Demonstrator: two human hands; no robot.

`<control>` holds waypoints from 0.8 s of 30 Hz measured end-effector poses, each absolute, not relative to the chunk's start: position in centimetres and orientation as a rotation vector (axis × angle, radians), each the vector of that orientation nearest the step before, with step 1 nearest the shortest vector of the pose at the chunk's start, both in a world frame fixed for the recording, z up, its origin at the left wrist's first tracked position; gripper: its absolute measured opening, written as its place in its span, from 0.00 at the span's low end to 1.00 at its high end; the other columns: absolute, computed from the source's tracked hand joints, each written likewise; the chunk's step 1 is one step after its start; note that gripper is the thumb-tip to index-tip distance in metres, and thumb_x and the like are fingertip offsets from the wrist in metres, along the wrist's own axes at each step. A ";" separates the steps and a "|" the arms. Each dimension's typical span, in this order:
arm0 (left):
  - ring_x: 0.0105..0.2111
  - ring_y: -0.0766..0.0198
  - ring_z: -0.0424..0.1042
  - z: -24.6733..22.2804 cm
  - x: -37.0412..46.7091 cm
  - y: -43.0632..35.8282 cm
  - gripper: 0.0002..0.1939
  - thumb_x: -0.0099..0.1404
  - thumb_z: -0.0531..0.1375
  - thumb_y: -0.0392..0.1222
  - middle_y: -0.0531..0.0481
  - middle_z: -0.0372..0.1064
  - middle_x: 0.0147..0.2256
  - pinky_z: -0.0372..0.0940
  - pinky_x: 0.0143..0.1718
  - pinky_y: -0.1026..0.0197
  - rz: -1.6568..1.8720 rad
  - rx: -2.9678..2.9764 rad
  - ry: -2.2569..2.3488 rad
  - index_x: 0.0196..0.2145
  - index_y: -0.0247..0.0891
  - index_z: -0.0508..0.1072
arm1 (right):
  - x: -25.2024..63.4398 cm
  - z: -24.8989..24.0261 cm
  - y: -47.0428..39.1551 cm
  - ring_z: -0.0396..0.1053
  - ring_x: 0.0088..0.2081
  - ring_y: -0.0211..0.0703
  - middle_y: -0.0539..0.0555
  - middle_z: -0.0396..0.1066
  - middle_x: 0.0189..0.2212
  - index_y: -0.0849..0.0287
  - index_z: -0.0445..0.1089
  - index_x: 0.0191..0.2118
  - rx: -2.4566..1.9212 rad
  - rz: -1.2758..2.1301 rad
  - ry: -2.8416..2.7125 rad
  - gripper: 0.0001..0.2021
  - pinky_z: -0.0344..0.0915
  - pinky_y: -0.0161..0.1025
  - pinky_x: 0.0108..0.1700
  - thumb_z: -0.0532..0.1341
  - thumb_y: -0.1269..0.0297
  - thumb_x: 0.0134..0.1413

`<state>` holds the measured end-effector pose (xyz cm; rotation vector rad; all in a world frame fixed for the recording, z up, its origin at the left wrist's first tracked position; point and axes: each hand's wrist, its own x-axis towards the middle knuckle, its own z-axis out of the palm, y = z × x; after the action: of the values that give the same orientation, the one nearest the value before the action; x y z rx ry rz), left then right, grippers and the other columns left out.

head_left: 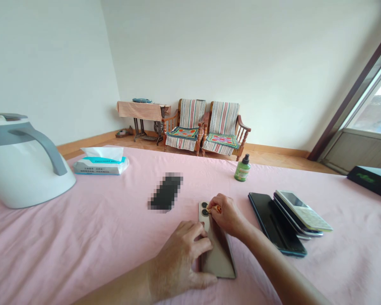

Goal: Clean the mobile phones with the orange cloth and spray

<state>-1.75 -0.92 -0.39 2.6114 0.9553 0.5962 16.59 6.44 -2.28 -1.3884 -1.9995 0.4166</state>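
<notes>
A phone [220,256] with a shiny beige back lies face down on the pink cloth, its round camera lenses at the far end. My left hand [186,250] rests along its left edge, fingers and thumb bent around the side, holding it. Pinched in my right hand [225,213] is a small orange and white cloth [216,208], pressed on the phone's back beside the lenses. The cloth is mostly hidden by the fingers. Beyond my left hand lies a dark, pixelated flat object [167,192].
Right of my right arm lie a black phone [273,220] and a stack of phones [301,212]. A green spray bottle [242,170] stands behind them. A tissue pack [100,165] and large white jug [22,169] are left, a black box [373,182] far right.
</notes>
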 end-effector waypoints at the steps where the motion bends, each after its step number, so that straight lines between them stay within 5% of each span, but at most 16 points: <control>1: 0.39 0.54 0.63 -0.4 -1.7 -0.9 0.24 0.45 0.71 0.51 0.48 0.63 0.39 0.61 0.43 0.52 0.597 2.615 0.958 0.39 0.41 0.74 | 16.6 -2.4 6.4 0.67 0.30 0.38 0.52 0.70 0.27 0.60 0.73 0.26 -1.379 0.419 -2.003 0.11 0.61 0.33 0.33 0.56 0.81 0.42; 24: 0.39 0.53 0.63 -0.3 -1.7 -1.0 0.24 0.49 0.68 0.57 0.47 0.64 0.39 0.60 0.42 0.51 0.550 2.667 0.979 0.40 0.41 0.74 | 15.7 -2.2 6.5 0.69 0.30 0.41 0.56 0.73 0.27 0.61 0.74 0.27 -1.497 0.437 -1.982 0.11 0.61 0.34 0.33 0.55 0.80 0.43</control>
<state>-1.70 -0.99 -0.27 2.6670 0.9786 0.5505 15.71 6.46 -2.19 -1.4965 -1.9821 0.4366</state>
